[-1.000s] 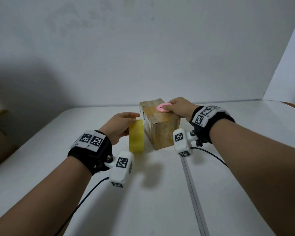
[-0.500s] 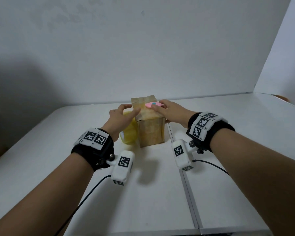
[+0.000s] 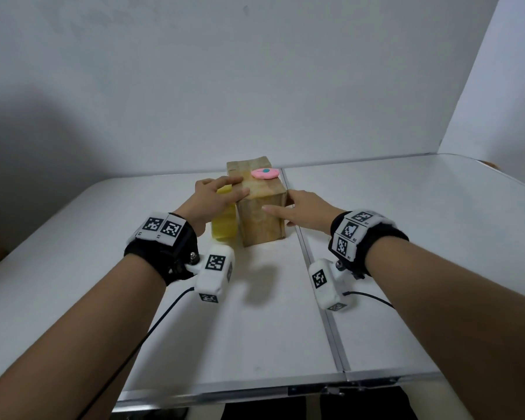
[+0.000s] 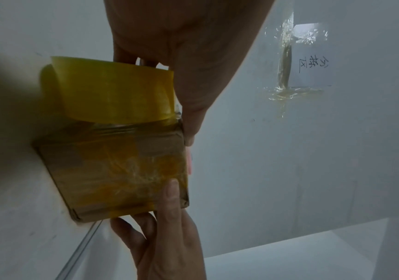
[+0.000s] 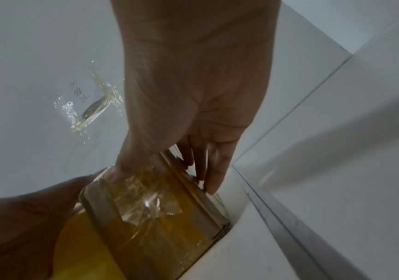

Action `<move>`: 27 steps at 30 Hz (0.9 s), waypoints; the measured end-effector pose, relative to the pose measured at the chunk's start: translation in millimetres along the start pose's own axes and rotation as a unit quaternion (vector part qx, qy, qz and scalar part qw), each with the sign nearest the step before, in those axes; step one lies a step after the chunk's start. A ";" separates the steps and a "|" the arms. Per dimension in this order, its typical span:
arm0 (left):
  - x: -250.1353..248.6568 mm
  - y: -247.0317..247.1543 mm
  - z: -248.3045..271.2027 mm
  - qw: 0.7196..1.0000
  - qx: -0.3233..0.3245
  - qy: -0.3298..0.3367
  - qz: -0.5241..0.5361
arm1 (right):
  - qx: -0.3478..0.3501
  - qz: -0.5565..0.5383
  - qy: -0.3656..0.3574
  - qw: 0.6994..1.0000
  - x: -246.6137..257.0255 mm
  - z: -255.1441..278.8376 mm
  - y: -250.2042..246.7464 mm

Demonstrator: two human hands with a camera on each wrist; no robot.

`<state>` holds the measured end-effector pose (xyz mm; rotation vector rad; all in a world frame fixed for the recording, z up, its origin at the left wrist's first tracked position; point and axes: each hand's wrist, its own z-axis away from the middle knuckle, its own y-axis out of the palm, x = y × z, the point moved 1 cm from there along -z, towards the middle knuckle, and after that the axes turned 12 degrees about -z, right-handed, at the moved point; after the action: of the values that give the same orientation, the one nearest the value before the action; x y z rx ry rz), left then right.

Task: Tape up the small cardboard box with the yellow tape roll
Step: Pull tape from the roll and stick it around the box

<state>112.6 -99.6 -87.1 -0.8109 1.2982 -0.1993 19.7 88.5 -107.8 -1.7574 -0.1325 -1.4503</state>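
Between your two hands the box (image 3: 259, 204) now stands squared up on the bench (image 3: 406, 225). Your right hand (image 3: 305, 212) has let go of the pink cutter (image 3: 265, 173), which stays on the box top, and now lies relaxed with its thumb on the near face and its fingers along the right side. Your left hand (image 3: 217, 198) grasps the tape roll (image 3: 223, 225), touching the box's left side, thumb over the top edge. A fresh wrap looks next.

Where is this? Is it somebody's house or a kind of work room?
Probably a work or recording room, not a home. A plain white folding table stands against bare white walls, a handwritten note is taped to one wall, and both wrists wear bands with black-and-white square markers.
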 end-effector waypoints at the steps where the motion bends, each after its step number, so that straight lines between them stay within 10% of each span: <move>1: 0.5 0.0 -1.5 1.000 0.001 0.001 0.000 | -0.008 0.022 -0.005 1.000 0.7 -1.7 0.2; 27: 1.1 4.1 -6.4 1.000 -0.006 0.004 0.018 | 0.110 0.101 0.060 0.987 -18.0 -25.5 2.1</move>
<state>105.9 -100.0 -90.8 -0.7962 1.3213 -0.1657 -4.6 78.1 -124.7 -1.4570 -0.0485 -1.3365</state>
